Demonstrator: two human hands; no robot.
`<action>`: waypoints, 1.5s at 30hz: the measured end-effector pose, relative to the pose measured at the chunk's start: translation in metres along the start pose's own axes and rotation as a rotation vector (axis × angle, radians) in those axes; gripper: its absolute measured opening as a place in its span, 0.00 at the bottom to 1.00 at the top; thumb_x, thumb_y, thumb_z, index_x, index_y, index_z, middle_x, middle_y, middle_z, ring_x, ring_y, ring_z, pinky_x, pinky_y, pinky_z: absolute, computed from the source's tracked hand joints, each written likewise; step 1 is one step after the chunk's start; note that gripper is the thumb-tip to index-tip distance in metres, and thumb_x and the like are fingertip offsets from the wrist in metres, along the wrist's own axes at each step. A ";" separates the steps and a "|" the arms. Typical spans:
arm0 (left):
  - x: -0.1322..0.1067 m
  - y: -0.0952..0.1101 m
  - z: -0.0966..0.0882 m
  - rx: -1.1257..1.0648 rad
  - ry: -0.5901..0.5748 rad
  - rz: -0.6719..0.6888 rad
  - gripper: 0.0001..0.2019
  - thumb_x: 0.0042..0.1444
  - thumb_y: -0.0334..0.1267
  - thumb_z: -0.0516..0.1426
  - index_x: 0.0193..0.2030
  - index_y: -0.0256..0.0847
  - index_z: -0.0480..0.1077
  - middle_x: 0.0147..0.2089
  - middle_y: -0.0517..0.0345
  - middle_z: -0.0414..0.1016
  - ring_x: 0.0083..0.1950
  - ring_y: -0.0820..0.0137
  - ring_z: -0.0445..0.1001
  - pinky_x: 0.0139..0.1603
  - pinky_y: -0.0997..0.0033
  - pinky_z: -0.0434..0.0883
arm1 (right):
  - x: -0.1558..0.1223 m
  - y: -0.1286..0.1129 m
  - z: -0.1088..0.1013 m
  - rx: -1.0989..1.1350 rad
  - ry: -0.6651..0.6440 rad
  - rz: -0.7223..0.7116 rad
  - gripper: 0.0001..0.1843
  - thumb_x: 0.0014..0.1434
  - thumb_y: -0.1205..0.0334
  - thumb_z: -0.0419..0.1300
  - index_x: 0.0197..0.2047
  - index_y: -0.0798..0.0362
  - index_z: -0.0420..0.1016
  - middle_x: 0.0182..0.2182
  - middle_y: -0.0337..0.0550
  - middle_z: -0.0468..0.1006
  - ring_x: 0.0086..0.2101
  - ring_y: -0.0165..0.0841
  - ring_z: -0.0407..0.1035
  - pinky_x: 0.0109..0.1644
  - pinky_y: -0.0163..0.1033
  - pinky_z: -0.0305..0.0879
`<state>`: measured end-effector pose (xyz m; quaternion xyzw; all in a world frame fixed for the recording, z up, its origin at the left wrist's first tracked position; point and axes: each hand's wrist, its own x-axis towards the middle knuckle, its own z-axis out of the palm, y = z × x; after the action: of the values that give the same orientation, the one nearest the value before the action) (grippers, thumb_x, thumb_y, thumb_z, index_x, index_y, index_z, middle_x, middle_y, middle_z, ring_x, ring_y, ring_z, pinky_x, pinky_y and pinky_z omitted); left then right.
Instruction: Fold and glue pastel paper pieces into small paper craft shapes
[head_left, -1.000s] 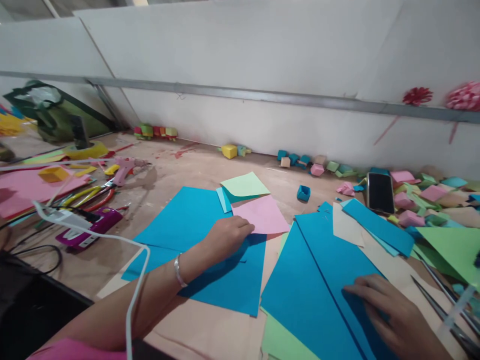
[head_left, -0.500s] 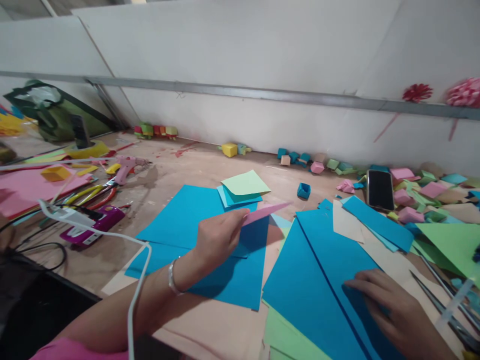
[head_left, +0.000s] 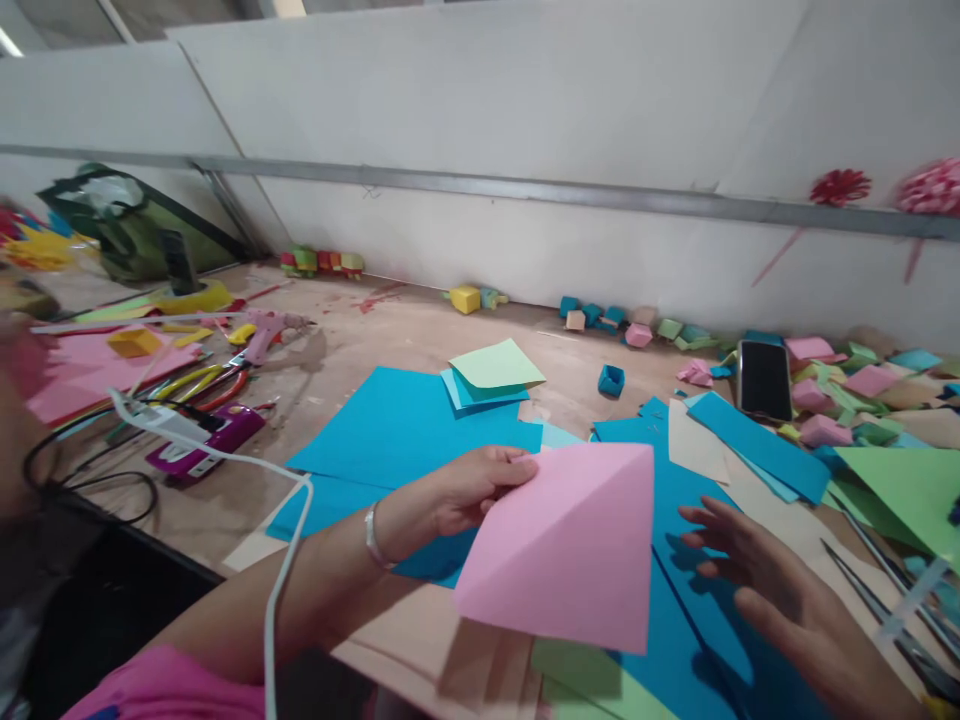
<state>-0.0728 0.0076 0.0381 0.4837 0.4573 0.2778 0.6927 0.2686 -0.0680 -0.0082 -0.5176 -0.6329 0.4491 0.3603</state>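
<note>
My left hand (head_left: 480, 490) pinches a square pink sheet of paper (head_left: 570, 550) by its upper left edge, and a diagonal crease runs across the sheet. The paper is held up above the blue sheets, its broad side facing me. To its right, my right hand (head_left: 739, 570) is raised with fingers apart, holding nothing, over a large blue sheet (head_left: 690, 650). Another blue paper (head_left: 390, 420) lies to the left, partly under my left hand. On top of it rests a small stack of green and blue squares (head_left: 499, 368).
Scissors (head_left: 885, 600) lie at the far right, near a phone (head_left: 763, 380) and a heap of folded paper pieces (head_left: 870, 385). A small blue folded box (head_left: 611, 380) stands mid-table. A white cable (head_left: 277, 590) crosses over my left arm. A pink glue gun (head_left: 266, 335) lies left.
The pink sheet has turned from edge-on to face me and come lower, toward the right. My right hand has lifted off the blue sheet and spread its fingers.
</note>
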 end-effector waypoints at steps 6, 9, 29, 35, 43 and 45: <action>0.003 -0.013 0.033 0.022 -0.157 -0.163 0.13 0.54 0.43 0.60 0.26 0.38 0.63 0.17 0.67 0.58 0.14 0.82 0.53 0.14 0.79 0.48 | 0.000 0.003 0.016 0.359 -0.124 0.198 0.41 0.55 0.34 0.56 0.66 0.44 0.56 0.54 0.56 0.73 0.47 0.47 0.73 0.49 0.53 0.71; 0.008 -0.021 0.042 0.110 -0.081 -0.026 0.14 0.56 0.43 0.58 0.25 0.39 0.61 0.16 0.67 0.58 0.15 0.80 0.58 0.15 0.79 0.53 | -0.001 -0.002 0.020 0.399 -0.078 0.330 0.43 0.53 0.39 0.62 0.66 0.49 0.56 0.42 0.52 0.78 0.40 0.44 0.74 0.43 0.49 0.72; 0.022 -0.044 0.033 0.204 0.006 0.165 0.12 0.59 0.44 0.54 0.37 0.35 0.69 0.18 0.64 0.66 0.16 0.77 0.67 0.15 0.81 0.63 | 0.003 -0.011 0.026 0.115 0.024 0.342 0.21 0.53 0.44 0.64 0.38 0.55 0.72 0.21 0.33 0.65 0.19 0.24 0.55 0.19 0.31 0.48; 0.019 -0.041 0.033 0.348 0.025 0.216 0.11 0.60 0.42 0.52 0.36 0.37 0.70 0.17 0.67 0.66 0.14 0.78 0.65 0.13 0.83 0.59 | 0.002 -0.009 0.021 0.125 0.065 0.346 0.19 0.53 0.45 0.64 0.32 0.54 0.71 0.21 0.33 0.64 0.22 0.26 0.57 0.24 0.31 0.52; 0.016 -0.042 0.040 0.229 0.044 0.202 0.08 0.60 0.40 0.52 0.36 0.38 0.68 0.16 0.68 0.65 0.12 0.79 0.63 0.12 0.83 0.55 | -0.001 -0.004 0.015 0.063 0.083 0.311 0.19 0.53 0.44 0.63 0.36 0.54 0.74 0.27 0.39 0.72 0.27 0.31 0.63 0.27 0.34 0.59; 0.016 -0.043 0.040 0.206 0.034 0.203 0.08 0.60 0.40 0.52 0.35 0.37 0.67 0.15 0.66 0.67 0.12 0.79 0.63 0.12 0.83 0.54 | -0.002 -0.005 0.017 0.068 0.093 0.310 0.19 0.54 0.44 0.63 0.35 0.53 0.74 0.27 0.39 0.71 0.27 0.30 0.62 0.27 0.33 0.59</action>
<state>-0.0324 -0.0122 -0.0028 0.5911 0.4436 0.3062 0.6000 0.2519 -0.0732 -0.0091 -0.6168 -0.5125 0.4959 0.3331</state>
